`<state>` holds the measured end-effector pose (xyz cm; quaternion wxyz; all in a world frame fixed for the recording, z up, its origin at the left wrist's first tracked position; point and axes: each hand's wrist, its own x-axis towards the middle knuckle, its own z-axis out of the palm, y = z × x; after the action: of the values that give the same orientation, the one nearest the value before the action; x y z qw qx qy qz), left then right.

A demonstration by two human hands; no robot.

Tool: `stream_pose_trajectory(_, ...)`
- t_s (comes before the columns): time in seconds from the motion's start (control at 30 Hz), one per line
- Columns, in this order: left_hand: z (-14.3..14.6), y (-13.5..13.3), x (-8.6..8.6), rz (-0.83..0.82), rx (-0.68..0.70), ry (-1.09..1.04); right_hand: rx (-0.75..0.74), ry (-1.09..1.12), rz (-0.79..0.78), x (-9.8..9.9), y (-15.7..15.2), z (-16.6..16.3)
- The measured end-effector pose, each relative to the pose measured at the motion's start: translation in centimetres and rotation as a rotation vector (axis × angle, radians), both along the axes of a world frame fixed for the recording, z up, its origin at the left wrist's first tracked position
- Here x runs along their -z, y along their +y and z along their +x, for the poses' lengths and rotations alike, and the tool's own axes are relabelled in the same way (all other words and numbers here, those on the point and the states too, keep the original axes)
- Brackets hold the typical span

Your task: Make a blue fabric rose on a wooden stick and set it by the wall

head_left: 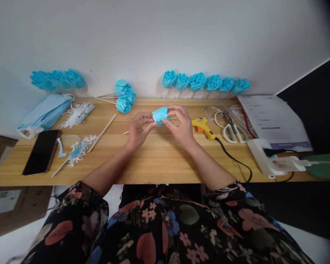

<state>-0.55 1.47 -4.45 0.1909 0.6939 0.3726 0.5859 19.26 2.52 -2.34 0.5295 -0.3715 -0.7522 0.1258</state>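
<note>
Blue pleated fabric, gathered into a small ruffled bundle, sat between both hands just above the middle of the wooden surface, lifted clear of it. The left hand was closed on the bundle's lower left edge with thumb and fingertips. The right hand pinched its right side and top, so both were clamped on the same piece.

A yellow glue gun lay just beside the right hand, its cord trailing toward a power strip. Scissors lay a little further right. A row of finished blue flowers leaned against the wall behind, with three more flowers near the left hand. A wooden stick, white scraps, a stack of face masks and a phone lay to the left.

Judging by the finished blooms, the work looked to be at the shaping stage, with the fabric being rolled or folded into petals. Any next move would seem to call for one hand keeping its pinch so the folds did not spring open, while the other was freed for the glue gun close by
</note>
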Motion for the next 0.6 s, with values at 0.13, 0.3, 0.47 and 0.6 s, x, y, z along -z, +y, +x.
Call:
stream_pose_trajectory(0.13, -0.07, 0.06, -0.21, -0.119, 0.001, -0.084, -0.028, -0.006, 0.064, 0.03, -0.03, -0.05)
stream_pose_trajectory(0.3, -0.03, 0.06, -0.31, -0.178, 0.031, -0.150, -0.029, -0.012, 0.079, 0.18, -0.19, -0.35)
stream_pose_trajectory(0.47, 0.04, 0.14, -0.25, -0.180, 0.034, -0.139, -0.032, 0.016, 0.035, 0.38, -0.12, -0.42)
stream_pose_trajectory(0.6, 0.05, 0.01, -0.34, -0.114, 0.024, -0.132, -0.060, 0.032, -0.060, 0.20, 0.01, -0.11)
